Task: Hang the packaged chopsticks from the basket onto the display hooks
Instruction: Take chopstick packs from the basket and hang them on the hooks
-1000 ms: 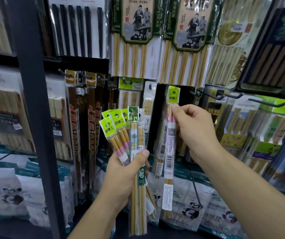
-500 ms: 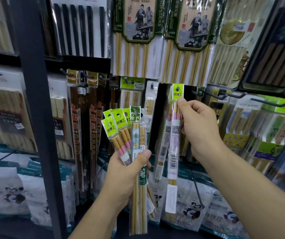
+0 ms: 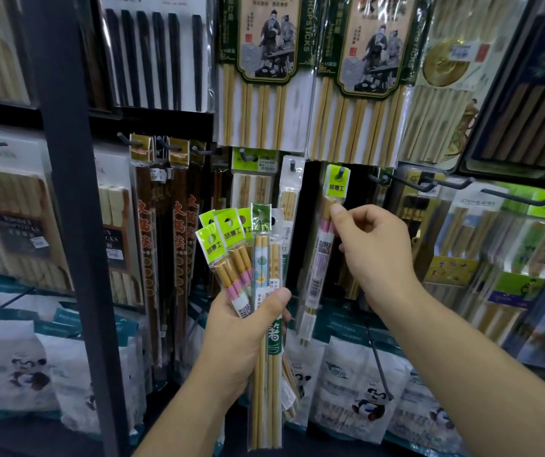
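My left hand [image 3: 243, 331] grips a bundle of several chopstick packs [image 3: 248, 255], fanned upright, with lime-green header cards and pink-banded sticks. My right hand [image 3: 371, 255] pinches one more pack of the same kind [image 3: 322, 249] just below its lime header card [image 3: 337, 181]. The hole of that card sits over the tip of a dark display hook [image 3: 342, 171], under the large bamboo chopstick packs. The pack hangs down nearly upright, slightly tilted to the left at its bottom. No basket is in view.
A black shelf upright [image 3: 73, 225] stands at the left. Hooks [image 3: 426, 186] with other chopstick packs stick out to the right. Dark brown packs [image 3: 162, 245] hang to the left of my left hand. Panda-printed bags [image 3: 363, 390] fill the lower shelf.
My right hand has raised the single pack up and to the right, and its header card's hole is now over the hook's tip. My left hand's bundle has stayed about where it was.
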Demonstrator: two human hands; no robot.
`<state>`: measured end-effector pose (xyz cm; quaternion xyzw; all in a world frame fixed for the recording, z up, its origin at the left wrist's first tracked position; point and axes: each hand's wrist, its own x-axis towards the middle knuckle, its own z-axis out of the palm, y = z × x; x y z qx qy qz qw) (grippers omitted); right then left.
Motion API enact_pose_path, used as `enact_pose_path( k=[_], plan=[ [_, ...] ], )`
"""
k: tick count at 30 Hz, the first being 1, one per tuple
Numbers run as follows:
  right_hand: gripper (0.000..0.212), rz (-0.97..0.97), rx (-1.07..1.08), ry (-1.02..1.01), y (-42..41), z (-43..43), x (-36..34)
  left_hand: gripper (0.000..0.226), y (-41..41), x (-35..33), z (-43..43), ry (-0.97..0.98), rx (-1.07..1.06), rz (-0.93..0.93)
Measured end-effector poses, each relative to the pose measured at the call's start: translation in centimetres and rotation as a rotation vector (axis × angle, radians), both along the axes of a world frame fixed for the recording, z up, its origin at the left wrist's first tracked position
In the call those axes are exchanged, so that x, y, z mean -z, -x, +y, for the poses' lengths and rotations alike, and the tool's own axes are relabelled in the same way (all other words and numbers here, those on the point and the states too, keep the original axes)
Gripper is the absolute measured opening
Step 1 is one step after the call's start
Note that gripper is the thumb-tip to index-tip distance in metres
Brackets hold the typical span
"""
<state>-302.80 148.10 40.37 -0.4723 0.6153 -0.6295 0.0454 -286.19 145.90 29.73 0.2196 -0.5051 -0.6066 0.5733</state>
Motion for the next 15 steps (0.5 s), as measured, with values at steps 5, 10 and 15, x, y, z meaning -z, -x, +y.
enact_pose_path(
  k=[5, 10, 15],
  plan=[
    [0.02, 0.001, 0.014, 0.029, -0.8, 1.3, 0.6, 0.031, -0.1, -0.2, 0.0, -0.026, 0.007, 0.016],
    [0.013, 0.086, -0.313, -0.116, -3.3, 2.7, 0.0, 0.05, 0.0, -0.4, 0.2, 0.0, 0.007, 0.068],
    [0.012, 0.118, -0.411, -0.207, -4.5, 2.3, 0.3, 0.037, 0.0, -0.8, 0.3, 0.044, 0.026, 0.1]
  ],
)
